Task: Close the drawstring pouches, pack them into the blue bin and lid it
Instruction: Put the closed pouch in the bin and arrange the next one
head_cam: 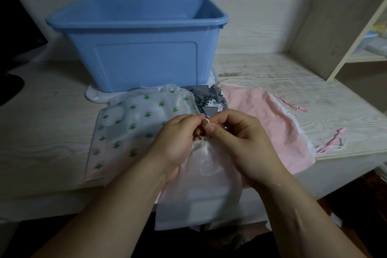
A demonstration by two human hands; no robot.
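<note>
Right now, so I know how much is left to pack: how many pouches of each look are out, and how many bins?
Plain white pouch: 1
Green cactus-print pouch: 1
Grey unicorn-print pouch: 1
Pink pouch: 1
Blue bin: 1
Total: 5

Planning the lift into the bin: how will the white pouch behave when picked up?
Likely floppy: the white pouch drapes over the table edge. Probably light: its fabric looks thin, translucent. Lifted by the cord, it should dangle.
</note>
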